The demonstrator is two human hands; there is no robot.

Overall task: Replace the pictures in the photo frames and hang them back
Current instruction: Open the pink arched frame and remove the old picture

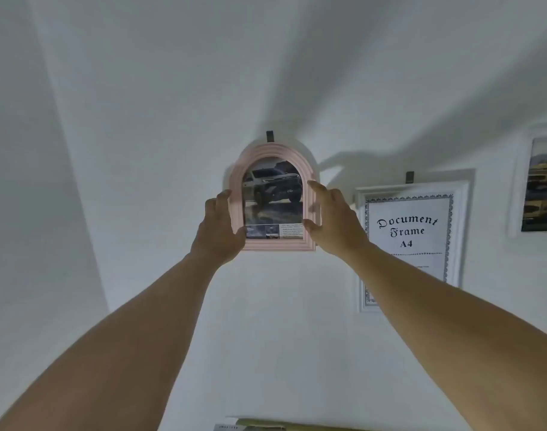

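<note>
Looks roughly midway, judging purely by the wall. Seeing a pink arched frame (pixel 273 150) already loaded with a car picture (pixel 272 188) and held flat against the wall, right under a dark hook (pixel 269 136) at 12 o'clock of the frame. Can't tell about the catch on that hook, so calling this one "being hung", not "hung".

Holding it with both hands:
- left hand (pixel 221 225) at 9 o'clock, curled round the left edge with the thumb over the front
- right hand (pixel 331 219) at 3 o'clock, fingers fairly straight and spread, laid along the right edge with the thumb touching the front. Resting more than clamping, but a bit blurry there

Off at 3 o'clock from the pink one, well apart: a white document frame (pixel 412 185) hanging on a second hook (pixel 409 177). Showing the stock "Document Frame A4" insert, so probably yet to be swapped.

Further out at 2 o'clock, cut by the view's edge: another white frame (pixel 518 188) with a yellowish photo inside. No telling old or new.

Down at 6 o'clock, at the very bottom edge: a sliver of printed paper (pixel 235 427). Possibly picture stock, too cropped to say.

Head count: 3 frames (1 pink, 2 white), 2 hooks in view, 2 hands, 1 scrap of paper
</note>
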